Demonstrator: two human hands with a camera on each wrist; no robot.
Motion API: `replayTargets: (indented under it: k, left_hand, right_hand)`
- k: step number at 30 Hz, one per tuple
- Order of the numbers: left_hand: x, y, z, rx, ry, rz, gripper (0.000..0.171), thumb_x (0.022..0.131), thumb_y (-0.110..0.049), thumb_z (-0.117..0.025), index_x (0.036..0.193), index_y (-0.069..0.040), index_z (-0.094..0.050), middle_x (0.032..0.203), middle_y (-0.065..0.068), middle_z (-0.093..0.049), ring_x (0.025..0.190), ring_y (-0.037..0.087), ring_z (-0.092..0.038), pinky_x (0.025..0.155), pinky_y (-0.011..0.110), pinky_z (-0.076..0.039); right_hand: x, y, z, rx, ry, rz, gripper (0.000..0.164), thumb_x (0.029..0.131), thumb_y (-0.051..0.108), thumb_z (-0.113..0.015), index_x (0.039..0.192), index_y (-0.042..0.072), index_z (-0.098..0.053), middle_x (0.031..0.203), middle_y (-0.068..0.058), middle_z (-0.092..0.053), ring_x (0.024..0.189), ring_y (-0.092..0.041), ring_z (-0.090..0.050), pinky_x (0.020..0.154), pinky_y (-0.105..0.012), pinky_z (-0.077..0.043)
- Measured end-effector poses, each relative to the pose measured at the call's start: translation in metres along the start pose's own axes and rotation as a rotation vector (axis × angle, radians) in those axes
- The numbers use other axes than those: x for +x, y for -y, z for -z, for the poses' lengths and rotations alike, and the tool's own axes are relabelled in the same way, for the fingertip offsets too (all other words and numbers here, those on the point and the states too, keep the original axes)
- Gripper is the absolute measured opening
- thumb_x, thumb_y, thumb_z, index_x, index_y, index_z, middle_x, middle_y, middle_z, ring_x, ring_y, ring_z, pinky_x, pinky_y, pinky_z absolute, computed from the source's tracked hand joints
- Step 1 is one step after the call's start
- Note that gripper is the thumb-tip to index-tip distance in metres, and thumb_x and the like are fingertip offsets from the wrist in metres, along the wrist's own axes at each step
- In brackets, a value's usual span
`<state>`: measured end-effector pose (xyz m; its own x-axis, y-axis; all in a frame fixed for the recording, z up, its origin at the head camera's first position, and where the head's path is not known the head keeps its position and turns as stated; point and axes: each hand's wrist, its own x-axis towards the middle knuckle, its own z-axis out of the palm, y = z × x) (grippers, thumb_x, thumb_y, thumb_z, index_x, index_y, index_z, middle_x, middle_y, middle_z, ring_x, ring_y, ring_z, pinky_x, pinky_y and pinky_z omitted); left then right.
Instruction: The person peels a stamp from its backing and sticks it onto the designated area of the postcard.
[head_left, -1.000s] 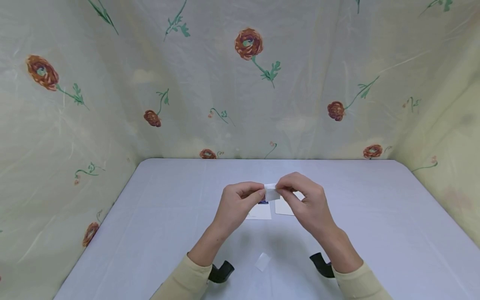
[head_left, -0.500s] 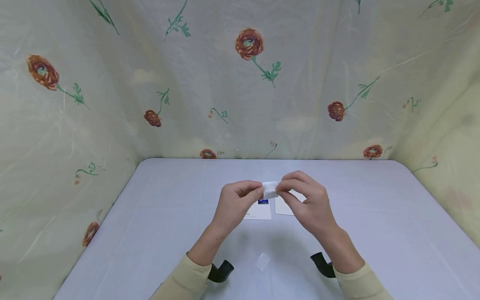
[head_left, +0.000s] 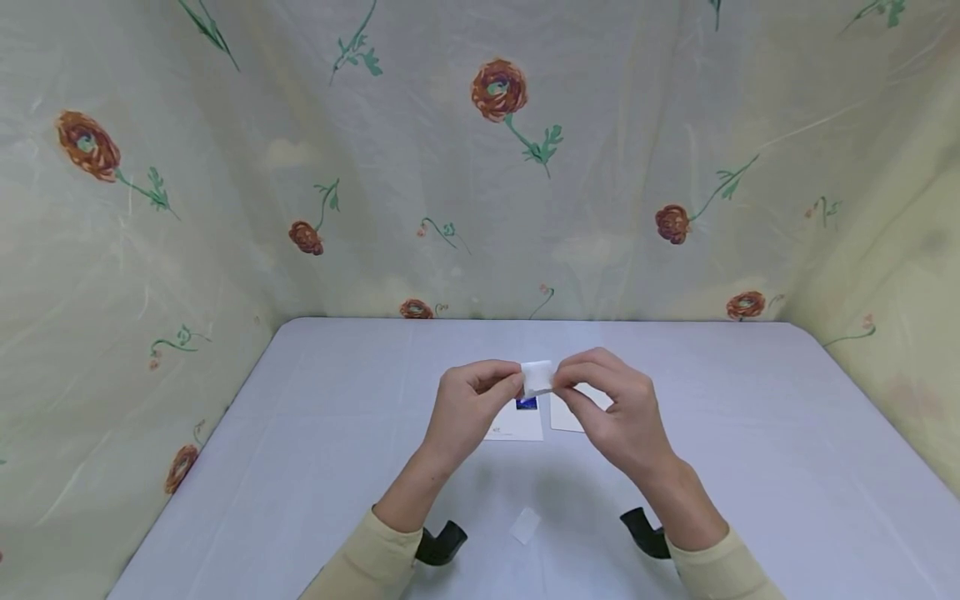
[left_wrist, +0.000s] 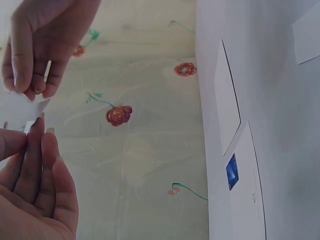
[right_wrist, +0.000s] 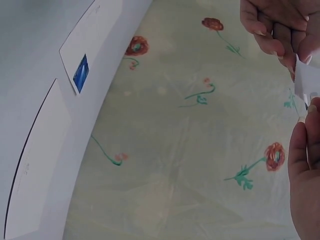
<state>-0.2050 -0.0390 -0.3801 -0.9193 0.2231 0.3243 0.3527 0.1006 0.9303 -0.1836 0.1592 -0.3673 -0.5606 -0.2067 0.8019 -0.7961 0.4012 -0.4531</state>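
Between the two hands, above the table, is a small white piece of paper [head_left: 537,377], slightly bent. The left hand [head_left: 467,408] pinches its left edge between thumb and fingertips. Thumb and index finger of the right hand [head_left: 618,408] pinch the opposite edge. Both wrist views show the same white paper [left_wrist: 22,109] spanning the fingertips. Beneath the hands lies a white envelope-like card [head_left: 513,429] with a small blue stamp-like picture [head_left: 527,403] at its upper right corner. A second white card [head_left: 567,417] lies beside it, partly hidden by the right hand.
Another small white paper piece [head_left: 525,526] lies on the white-covered table [head_left: 360,417], closer to the person. Black curved pieces [head_left: 442,543] stick out at both wrists beside the sleeves. A flower-patterned curtain [head_left: 390,150] surrounds the table's back and sides.
The held paper has tilted and shifted slightly left, now showing a flatter white face. Both hands keep their pinch and have barely moved. More of the blue picture shows than one second ago.
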Motion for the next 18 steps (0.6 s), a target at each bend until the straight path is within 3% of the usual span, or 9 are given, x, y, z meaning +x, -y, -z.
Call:
replayTargets:
  k: [14, 18]
  left_hand:
    - [0.0003, 0.0028, 0.0023, 0.008, -0.022, 0.001, 0.017, 0.095, -0.022, -0.067, 0.106, -0.012, -0.077, 0.099, 0.007, -0.077, 0.086, 0.016, -0.073, 0.079, 0.024, -0.058]
    - [0.0005, 0.0032, 0.0031, 0.004, -0.023, -0.004, 0.017, 0.095, -0.022, -0.067, 0.106, -0.012, -0.077, 0.099, 0.007, -0.077, 0.086, 0.015, -0.073, 0.080, 0.026, -0.058]
  right_hand:
    - [0.0014, 0.0005, 0.0040, 0.066, 0.062, 0.037, 0.032, 0.075, -0.019, -0.073, 0.084, 0.012, -0.073, 0.081, 0.001, -0.071, 0.078, -0.008, -0.062, 0.073, -0.015, -0.052]
    - [0.0019, 0.0012, 0.0061, 0.083, 0.115, 0.002, 0.032, 0.078, -0.018, -0.071, 0.083, 0.013, -0.073, 0.080, 0.001, -0.070, 0.077, -0.007, -0.062, 0.075, -0.015, -0.052]
